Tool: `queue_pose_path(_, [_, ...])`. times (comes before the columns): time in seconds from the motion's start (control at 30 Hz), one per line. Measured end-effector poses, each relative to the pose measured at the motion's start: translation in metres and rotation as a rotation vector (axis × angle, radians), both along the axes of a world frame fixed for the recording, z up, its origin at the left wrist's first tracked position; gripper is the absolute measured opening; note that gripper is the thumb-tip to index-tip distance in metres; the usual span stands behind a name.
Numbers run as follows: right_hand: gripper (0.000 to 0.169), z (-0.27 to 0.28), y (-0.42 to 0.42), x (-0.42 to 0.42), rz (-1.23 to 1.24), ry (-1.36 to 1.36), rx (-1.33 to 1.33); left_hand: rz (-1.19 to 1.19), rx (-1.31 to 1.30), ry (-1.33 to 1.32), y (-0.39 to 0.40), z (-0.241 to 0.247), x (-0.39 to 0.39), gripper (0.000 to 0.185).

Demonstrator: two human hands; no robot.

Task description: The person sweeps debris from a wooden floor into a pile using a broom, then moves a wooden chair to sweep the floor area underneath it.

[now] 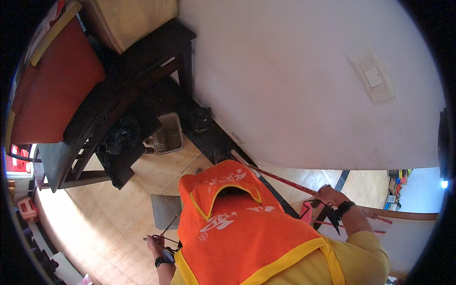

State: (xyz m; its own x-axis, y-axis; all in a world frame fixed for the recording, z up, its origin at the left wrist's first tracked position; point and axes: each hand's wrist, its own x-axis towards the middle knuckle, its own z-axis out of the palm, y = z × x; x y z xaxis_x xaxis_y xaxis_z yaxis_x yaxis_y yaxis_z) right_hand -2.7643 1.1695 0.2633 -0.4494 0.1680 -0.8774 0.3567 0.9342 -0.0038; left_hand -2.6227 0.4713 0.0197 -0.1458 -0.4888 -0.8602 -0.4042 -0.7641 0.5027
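My right hand (329,196), at the right with a black band on its wrist, is closed around a long red pole (285,181). The pole slants up and left along the base of the white wall, and its far end is partly hidden behind my orange apron (245,228). Low in the view, my left hand (155,245) grips a thin dark rod (170,225). This rod runs up towards a grey rectangular pan (165,211) on the floor, partly covered by the apron; whether they are joined I cannot tell.
A dark wooden table (142,74) stands in the corner, with black plastic bags (123,137) and a grey bin (168,133) beneath. An orange-red panel (57,85) is at left. A white wall (285,89) bears a switch plate (373,76). A pink stool (27,209) stands far left.
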Motion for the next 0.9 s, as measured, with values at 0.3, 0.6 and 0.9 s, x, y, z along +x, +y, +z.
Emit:
queue_pose_path(0.3, [0.043,0.0,-0.012,-0.057,0.17,-0.131,0.164,0.016,0.135,0.095,-0.002,-0.006,-0.045,0.038])
queue_pose_path(0.6, [0.033,-0.03,-0.011,-0.035,-0.283,-0.232,0.016,-0.242,-0.048,0.2,-0.009,-0.001,-0.082,0.036])
queue_pose_path(0.9, [0.027,0.012,-0.042,-0.048,0.284,0.176,-0.116,-0.064,0.055,0.034,0.021,0.036,-0.075,0.034])
